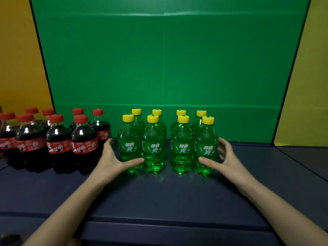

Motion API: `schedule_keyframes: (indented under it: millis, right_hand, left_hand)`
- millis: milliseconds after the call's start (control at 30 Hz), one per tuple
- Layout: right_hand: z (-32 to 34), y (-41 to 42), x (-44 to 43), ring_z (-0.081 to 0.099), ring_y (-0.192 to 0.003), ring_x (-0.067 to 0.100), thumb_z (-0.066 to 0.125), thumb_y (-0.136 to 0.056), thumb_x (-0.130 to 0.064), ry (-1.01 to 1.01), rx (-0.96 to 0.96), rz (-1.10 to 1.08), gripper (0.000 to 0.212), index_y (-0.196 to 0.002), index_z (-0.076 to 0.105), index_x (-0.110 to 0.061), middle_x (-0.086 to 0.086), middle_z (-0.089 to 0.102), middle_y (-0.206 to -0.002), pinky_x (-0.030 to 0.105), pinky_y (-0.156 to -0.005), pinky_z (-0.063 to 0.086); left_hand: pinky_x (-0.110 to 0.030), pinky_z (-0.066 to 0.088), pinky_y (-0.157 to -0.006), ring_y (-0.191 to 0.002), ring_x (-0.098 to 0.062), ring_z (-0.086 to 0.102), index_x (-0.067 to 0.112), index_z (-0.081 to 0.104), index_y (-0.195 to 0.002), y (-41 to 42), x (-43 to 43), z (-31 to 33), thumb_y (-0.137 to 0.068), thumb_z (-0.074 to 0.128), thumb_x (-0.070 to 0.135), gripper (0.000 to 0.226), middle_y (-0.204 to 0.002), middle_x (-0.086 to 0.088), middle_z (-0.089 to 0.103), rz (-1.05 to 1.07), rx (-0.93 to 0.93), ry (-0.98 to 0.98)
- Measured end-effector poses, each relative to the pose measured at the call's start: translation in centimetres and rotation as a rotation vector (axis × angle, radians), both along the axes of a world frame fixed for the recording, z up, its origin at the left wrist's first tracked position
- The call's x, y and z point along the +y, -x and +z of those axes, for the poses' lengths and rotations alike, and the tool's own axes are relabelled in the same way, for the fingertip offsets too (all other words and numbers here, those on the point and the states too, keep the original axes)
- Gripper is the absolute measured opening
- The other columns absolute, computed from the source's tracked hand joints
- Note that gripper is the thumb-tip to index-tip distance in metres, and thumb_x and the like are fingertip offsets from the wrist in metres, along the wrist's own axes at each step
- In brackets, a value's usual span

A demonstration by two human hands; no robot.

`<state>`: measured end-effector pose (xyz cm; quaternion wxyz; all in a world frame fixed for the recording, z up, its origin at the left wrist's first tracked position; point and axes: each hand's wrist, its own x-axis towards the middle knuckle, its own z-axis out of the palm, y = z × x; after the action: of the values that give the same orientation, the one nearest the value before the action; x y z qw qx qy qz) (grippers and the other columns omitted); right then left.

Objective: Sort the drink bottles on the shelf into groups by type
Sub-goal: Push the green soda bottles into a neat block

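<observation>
Several green soda bottles with yellow caps [153,144] stand in two close clusters at the middle of the dark shelf [159,197]. Several dark cola bottles with red caps [58,142] stand grouped at the left. My left hand [113,157] cups the left side of the green group, thumb across the bottom of the front bottles. My right hand [225,155] cups the right side, thumb on the lower part of the front right bottle [206,146]. The fingers of both hands are spread and only lightly bent.
A green backdrop [168,59] rises behind the bottles, with yellow panels [307,86] on both sides. The shelf's front edge [159,221] runs below my forearms. A seam [301,166] crosses the shelf at the right.
</observation>
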<state>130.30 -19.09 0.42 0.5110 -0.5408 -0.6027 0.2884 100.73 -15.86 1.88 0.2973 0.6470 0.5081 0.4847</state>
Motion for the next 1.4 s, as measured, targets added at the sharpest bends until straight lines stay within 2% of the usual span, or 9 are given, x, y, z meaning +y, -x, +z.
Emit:
schedule_keyframes:
  millis: [167, 300, 400, 533, 800, 967, 1133, 1300, 1400]
  right_hand:
    - [0.6, 0.7, 1.0, 0.037, -0.131, 0.012, 0.083, -0.048, -0.037, 0.05, 0.082, 0.059, 0.123, -0.146, 0.01, -0.03, -0.004, 0.033, -0.147, 0.032, -0.112, 0.028]
    - [0.5, 0.6, 1.1, 0.037, -0.133, 0.013, 0.092, -0.038, -0.043, 0.082, 0.101, 0.104, 0.133, -0.145, 0.014, -0.036, -0.005, 0.033, -0.148, 0.038, -0.114, 0.028]
    - [0.3, 1.0, 1.0, 0.035, -0.132, 0.012, 0.091, -0.041, -0.042, 0.108, 0.065, 0.109, 0.129, -0.144, 0.015, -0.034, -0.008, 0.033, -0.146, 0.032, -0.112, 0.025]
    - [0.7, 1.0, 1.1, 0.033, -0.129, 0.008, 0.086, -0.046, -0.035, 0.128, 0.026, 0.094, 0.125, -0.145, 0.011, -0.033, -0.011, 0.032, -0.141, 0.027, -0.108, 0.025]
    - [0.4, 1.2, 1.7, 0.039, -0.128, 0.012, 0.088, -0.049, -0.037, 0.159, -0.001, 0.094, 0.118, -0.143, 0.017, -0.028, -0.005, 0.039, -0.141, 0.031, -0.111, 0.027]
    - [0.2, 1.1, 2.1, 0.041, -0.126, 0.012, 0.083, -0.048, -0.037, 0.14, 0.0, 0.086, 0.117, -0.144, 0.017, -0.027, -0.005, 0.04, -0.141, 0.03, -0.11, 0.028]
    - [0.1, 1.2, 2.3, 0.037, -0.13, 0.011, 0.084, -0.036, -0.053, 0.139, -0.022, 0.076, 0.133, -0.145, 0.011, -0.032, -0.009, 0.037, -0.143, 0.036, -0.114, 0.026]
    - [0.2, 1.4, 2.3, 0.035, -0.13, 0.009, 0.083, -0.039, -0.052, 0.137, -0.01, 0.065, 0.132, -0.146, 0.007, -0.035, -0.01, 0.034, -0.144, 0.033, -0.113, 0.024]
    - [0.4, 1.4, 2.2, 0.03, -0.133, 0.009, 0.085, -0.039, -0.057, 0.158, -0.031, 0.041, 0.136, -0.146, 0.005, -0.034, -0.008, 0.028, -0.15, 0.032, -0.113, 0.022]
  left_hand:
    - [-0.022, 0.035, -0.095, -0.115, -0.012, 0.048, 0.019, 0.02, -0.142, 1.3, 3.3, -0.1, -0.043, 0.092, 0.036, 0.123, -0.127, 0.006, 0.046, -0.233, -0.042, 0.188]
    - [-0.022, 0.035, -0.096, -0.111, -0.01, 0.049, 0.021, 0.025, -0.14, 1.1, 4.1, -0.6, -0.053, 0.089, 0.018, 0.108, -0.119, 0.009, 0.05, -0.262, -0.08, 0.114]
    - [-0.028, 0.038, -0.101, -0.112, -0.01, 0.052, 0.025, 0.031, -0.136, 1.2, 4.4, -1.1, -0.04, 0.093, 0.03, 0.114, -0.119, 0.01, 0.054, -0.282, -0.087, 0.075]
    - [-0.028, 0.046, -0.097, -0.103, -0.004, 0.059, 0.021, 0.038, -0.129, 1.3, 5.4, -1.3, -0.041, 0.093, 0.018, 0.104, -0.114, 0.008, 0.06, -0.315, -0.134, 0.064]
    - [-0.011, 0.05, -0.075, -0.098, 0.001, 0.062, 0.021, 0.038, -0.132, 1.3, 6.1, -1.4, -0.023, 0.091, 0.038, 0.122, -0.114, 0.008, 0.061, -0.358, -0.12, 0.067]
    - [-0.009, 0.049, -0.076, -0.097, 0.004, 0.061, 0.022, 0.041, -0.129, 0.9, 6.1, -1.5, -0.019, 0.091, 0.043, 0.123, -0.112, 0.01, 0.062, -0.361, -0.117, 0.051]
    - [-0.021, 0.043, -0.093, -0.108, 0.001, 0.056, 0.026, 0.034, -0.134, 0.4, 6.0, -1.7, -0.02, 0.09, 0.051, 0.129, -0.117, 0.016, 0.057, -0.347, -0.099, 0.046]
    - [-0.023, 0.044, -0.095, -0.108, -0.001, 0.056, 0.023, 0.034, -0.135, 0.4, 5.9, -1.6, -0.026, 0.09, 0.046, 0.125, -0.119, 0.013, 0.057, -0.319, -0.078, 0.056]
    - [-0.012, 0.045, -0.084, -0.104, 0.003, 0.056, 0.022, 0.035, -0.135, 0.2, 5.7, -1.4, -0.037, 0.092, 0.031, 0.113, -0.115, 0.014, 0.058, -0.312, -0.07, 0.065]
